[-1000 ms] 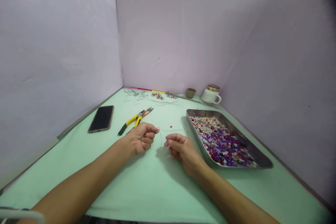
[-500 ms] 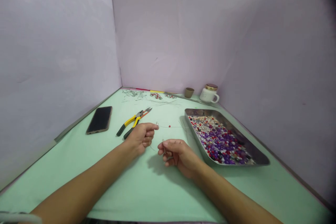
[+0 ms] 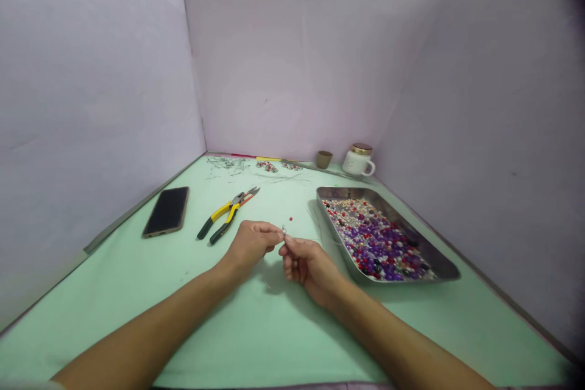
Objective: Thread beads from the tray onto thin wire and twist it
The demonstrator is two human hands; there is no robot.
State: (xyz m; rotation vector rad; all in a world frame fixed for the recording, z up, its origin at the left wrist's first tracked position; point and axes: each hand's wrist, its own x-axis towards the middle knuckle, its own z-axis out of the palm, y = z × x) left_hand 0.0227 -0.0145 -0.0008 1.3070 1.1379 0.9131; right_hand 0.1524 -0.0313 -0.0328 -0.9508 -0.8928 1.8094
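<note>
My left hand [image 3: 256, 245] is closed in a pinch on a thin wire with a small beaded loop [image 3: 284, 229] at its top. Thumb and forefinger of my right hand [image 3: 311, 263] are pinched just below that loop, nearly touching the left fingertips. Whether the right fingers grip the same wire or another small piece, I cannot make out. Beyond the fingertips a single red bead [image 3: 291, 219] lies on the cloth. Yellow-and-black pliers [image 3: 225, 214] rest to the left of my hands, handles towards me.
A metal tray [image 3: 397, 214] of mixed beads stands on the right. On the left lies a phone [image 3: 167, 211]. Along the back are wire scraps [image 3: 227, 164], small bead piles [image 3: 267, 166], a brown cup [image 3: 324, 159] and a lidded white mug [image 3: 356, 161]. Pale panels enclose the table.
My hands have come together: the left moved right, and its pointing forefinger is now in a pinch meeting the right fingertips. The view has shifted slightly. The red bead stays on the cloth.
</note>
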